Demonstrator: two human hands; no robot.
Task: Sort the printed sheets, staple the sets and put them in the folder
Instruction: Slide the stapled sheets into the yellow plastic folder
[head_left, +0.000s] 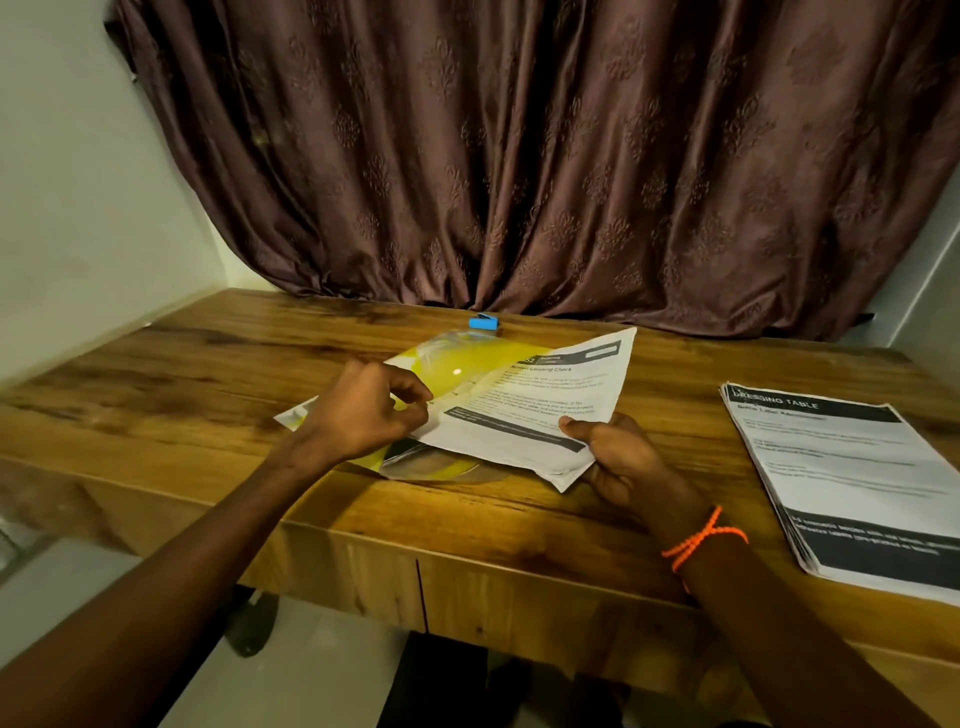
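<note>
A yellow, partly clear plastic folder (467, 364) lies on the wooden table (208, 374). A set of printed sheets (545, 400) headed with a black bar lies slanted over the folder, its left end at the folder's opening. My left hand (369, 405) pinches the folder's flap beside the sheets' left edge. My right hand (618, 457) grips the sheets' near right corner, thumb on top. A small blue stapler (484, 322) sits behind the folder near the curtain.
A stack of printed sheets (852, 488) with a black header lies at the table's right side, reaching its front edge. A brown curtain (519, 156) hangs behind the table. A pale wall (78, 208) borders the left.
</note>
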